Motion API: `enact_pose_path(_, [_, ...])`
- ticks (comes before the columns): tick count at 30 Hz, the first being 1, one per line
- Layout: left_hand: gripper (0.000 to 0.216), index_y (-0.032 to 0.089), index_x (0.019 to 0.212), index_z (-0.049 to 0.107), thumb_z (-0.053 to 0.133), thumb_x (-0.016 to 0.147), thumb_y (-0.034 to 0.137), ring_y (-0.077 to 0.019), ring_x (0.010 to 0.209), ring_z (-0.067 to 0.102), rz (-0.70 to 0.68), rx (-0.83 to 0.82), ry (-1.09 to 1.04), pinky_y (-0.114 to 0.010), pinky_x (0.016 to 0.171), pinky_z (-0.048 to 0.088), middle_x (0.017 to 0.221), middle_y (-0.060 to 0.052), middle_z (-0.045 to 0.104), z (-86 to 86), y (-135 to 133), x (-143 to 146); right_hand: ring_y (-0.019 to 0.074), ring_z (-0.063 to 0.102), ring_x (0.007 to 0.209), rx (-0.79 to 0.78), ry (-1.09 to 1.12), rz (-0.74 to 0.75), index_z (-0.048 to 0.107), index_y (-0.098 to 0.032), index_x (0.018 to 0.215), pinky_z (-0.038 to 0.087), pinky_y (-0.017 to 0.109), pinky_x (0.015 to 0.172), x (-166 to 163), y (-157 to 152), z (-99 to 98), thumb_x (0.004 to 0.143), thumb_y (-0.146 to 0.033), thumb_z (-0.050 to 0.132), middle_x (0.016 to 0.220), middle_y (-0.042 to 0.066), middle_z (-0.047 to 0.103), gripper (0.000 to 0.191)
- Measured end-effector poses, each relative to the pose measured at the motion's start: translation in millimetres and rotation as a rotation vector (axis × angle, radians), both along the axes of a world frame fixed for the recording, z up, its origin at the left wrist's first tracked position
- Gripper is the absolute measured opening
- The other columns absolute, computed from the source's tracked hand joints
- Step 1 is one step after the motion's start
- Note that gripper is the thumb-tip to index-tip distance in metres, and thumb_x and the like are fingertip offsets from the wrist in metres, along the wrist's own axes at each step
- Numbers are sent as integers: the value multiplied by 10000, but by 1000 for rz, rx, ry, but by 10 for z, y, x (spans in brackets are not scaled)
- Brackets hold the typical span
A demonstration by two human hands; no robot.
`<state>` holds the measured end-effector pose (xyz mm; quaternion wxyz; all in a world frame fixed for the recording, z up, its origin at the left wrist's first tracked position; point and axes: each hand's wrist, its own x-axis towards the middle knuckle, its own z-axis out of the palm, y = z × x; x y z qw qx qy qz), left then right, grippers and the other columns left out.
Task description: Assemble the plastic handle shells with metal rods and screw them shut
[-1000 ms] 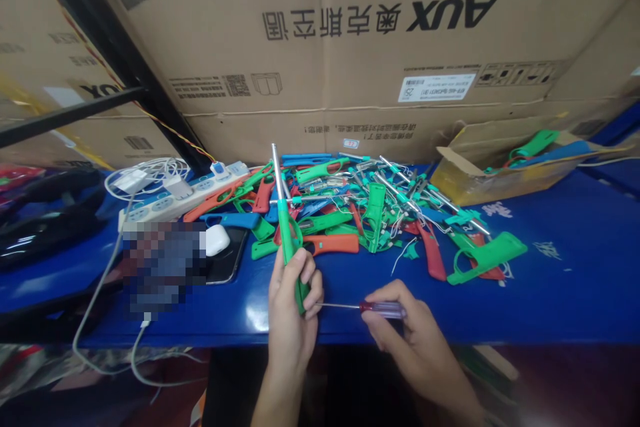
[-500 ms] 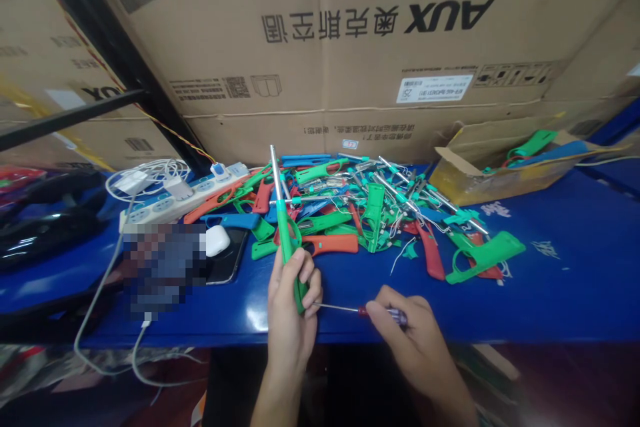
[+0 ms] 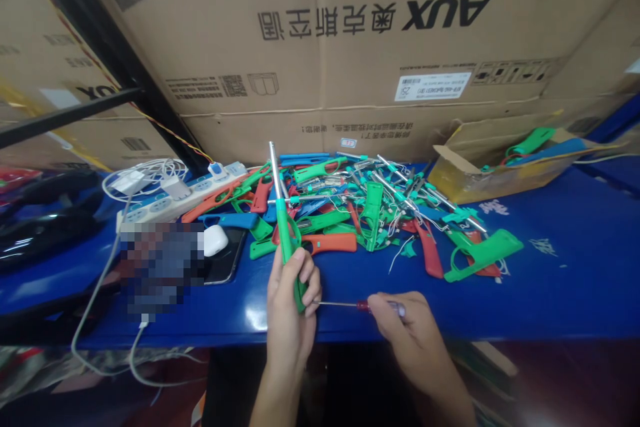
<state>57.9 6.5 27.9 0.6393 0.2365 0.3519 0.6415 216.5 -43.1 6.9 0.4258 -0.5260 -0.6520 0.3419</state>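
Observation:
My left hand [image 3: 295, 290] is wrapped round the handle of a green gas lighter [image 3: 286, 233], held upright with its silver metal tube pointing away from me. My right hand [image 3: 407, 327] grips a screwdriver [image 3: 363, 305] with a red and clear handle. Its thin shaft points left, and the tip meets the lighter's handle by my left fingers; the exact contact spot is hidden. Beyond the hands lies a pile of lighter parts: green, orange and blue handle shells, such as an orange shell [image 3: 333, 243] and a green shell [image 3: 487, 255], with metal tubes and thin white wires.
A small open carton [image 3: 480, 180] with coloured shells stands at the back right. To the left are a power strip [image 3: 165, 203] with chargers, a phone [image 3: 227, 267] under a white earbud case [image 3: 215, 240], and trailing cables. A large cardboard box [image 3: 350, 60] walls off the back of the blue table [image 3: 565, 293].
My right hand has shifted its fingers on the screwdriver handle, with the tip staying at the lighter. The left hand keeps its hold. The whole view has moved slightly.

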Motion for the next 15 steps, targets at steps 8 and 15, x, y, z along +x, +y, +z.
enact_pose_path(8, [188,210,998,567,716,907,280,-94,637,497,59,14,-42,-150,452,404,752,30,506,-22,4,28,97,284,489,-97,363,-165,266,-227,544,272,278,513,44,-26,-214,998,-522,560,516,-51,260,616])
enact_pose_path(15, [174,152,894,637,739,852,286,-110,650,543,110,-38,-108,-194,463,461,831,-13,578,-49,50,10,70,227,400,8,943,-358,197,-199,438,294,253,462,4,75,-81,960,-505,606,410,-71,173,731])
